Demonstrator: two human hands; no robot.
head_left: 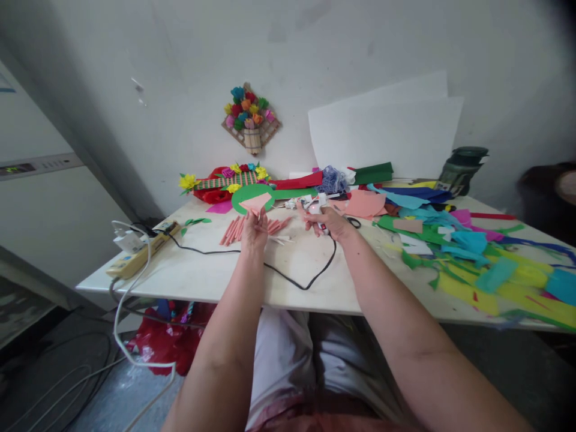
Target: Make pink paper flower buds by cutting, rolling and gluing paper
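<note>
Between the fingers of my left hand [255, 231] is a peach paper piece [256, 203], raised above the table. My right hand [330, 222] grips a white hot glue gun [323, 207] with a red switch, and its black cord [288, 278] trails over the table toward the left. Something peach-coloured shows by the right fingers; whether they hold it I cannot tell. Rolled peach paper sticks [233, 231] lie in a row around and behind my left hand. A green paper disc [238, 195] lies behind the peach piece. Thin white sticks [282, 239] rest between the hands.
A power strip [141, 251] with a white charger sits on the left table edge. Coloured paper scraps [468, 243] cover the right side, with a dark green bottle [462, 171] behind. Black-handled scissors [354, 222] lie near my right wrist. A flower decoration [251, 120] hangs on the wall.
</note>
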